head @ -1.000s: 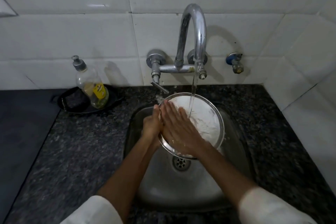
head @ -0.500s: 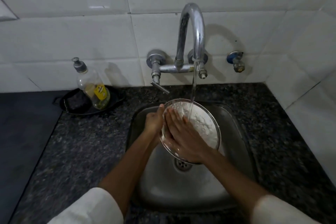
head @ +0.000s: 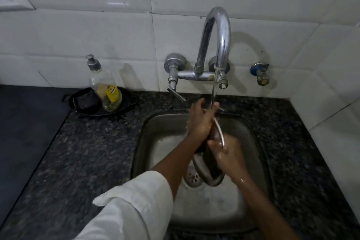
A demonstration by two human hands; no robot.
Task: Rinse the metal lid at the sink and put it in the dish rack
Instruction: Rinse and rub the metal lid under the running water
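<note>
The round metal lid stands nearly edge-on over the steel sink, with only its thin bright rim and dark underside showing. My left hand lies against its left face, fingertips up in the water stream from the chrome faucet. My right hand grips the lid's rim from the right, lower down. Both hands are wet. The hands hide much of the lid. No dish rack is in view.
The drain sits below the lid. A soap bottle stands in a black dish with a dark scrubber on the granite counter at left. A small tap is on the tiled wall.
The lid has turned from facing me, white and soapy, to nearly edge-on. My left hand moved onto its left face and my right hand dropped to its lower rim.
</note>
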